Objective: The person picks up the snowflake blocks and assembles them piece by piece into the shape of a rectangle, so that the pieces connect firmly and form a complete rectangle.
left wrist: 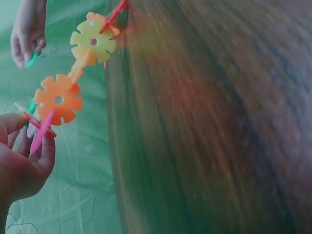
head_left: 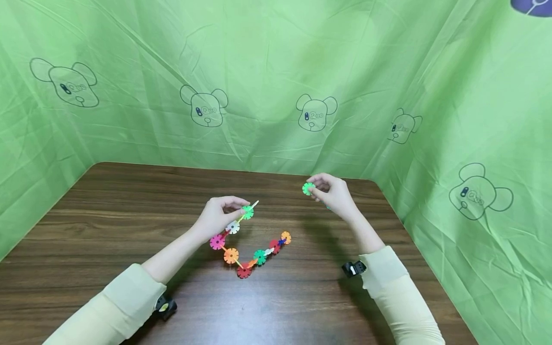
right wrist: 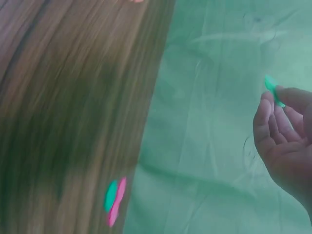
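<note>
A chain of notched plastic discs (head_left: 231, 255) in several colours hangs from my left hand (head_left: 217, 218), linked edge to edge and curving to the right. My left fingers and thumb pinch it near a green disc (head_left: 247, 212) at its upper end, where a pale disc seen edge-on sticks out. Off to the right, my right hand (head_left: 334, 194) pinches a single green notched disc (head_left: 308, 188) between thumb and fingers, apart from the chain. The right wrist view shows that green disc (right wrist: 274, 91) nearly edge-on. An orange disc (head_left: 286, 237) forms the chain's other end.
On the brown wooden table (head_left: 276, 306), a teal disc (right wrist: 110, 196) and a pink disc (right wrist: 117, 202) lie together near its far edge; my right hand mostly hides them in the head view. Green cloth (head_left: 267, 72) with mouse-like drawings hangs behind and at both sides.
</note>
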Demonstrator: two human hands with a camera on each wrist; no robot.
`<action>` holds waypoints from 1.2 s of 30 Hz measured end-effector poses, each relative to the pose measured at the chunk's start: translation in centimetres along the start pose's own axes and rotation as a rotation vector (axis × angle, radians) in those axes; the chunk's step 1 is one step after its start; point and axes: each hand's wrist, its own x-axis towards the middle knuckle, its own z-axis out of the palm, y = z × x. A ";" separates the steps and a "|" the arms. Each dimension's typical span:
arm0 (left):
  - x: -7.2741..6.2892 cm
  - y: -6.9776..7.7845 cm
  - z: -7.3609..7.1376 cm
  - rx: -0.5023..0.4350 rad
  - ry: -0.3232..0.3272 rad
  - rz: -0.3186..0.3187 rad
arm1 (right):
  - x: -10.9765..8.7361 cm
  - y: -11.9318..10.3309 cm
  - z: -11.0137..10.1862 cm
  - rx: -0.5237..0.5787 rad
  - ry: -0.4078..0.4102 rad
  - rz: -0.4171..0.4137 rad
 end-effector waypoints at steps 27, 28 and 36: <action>-0.4 2.8 0.7 0.051 0.078 0.252 | -0.3 -6.5 5.2 0.226 -0.125 -0.092; -0.4 2.8 0.7 0.058 0.079 0.263 | -0.2 -6.2 5.3 0.227 -0.131 -0.098; -0.4 2.9 0.8 0.060 0.079 0.257 | 0.2 -4.0 6.2 0.250 -0.159 -0.108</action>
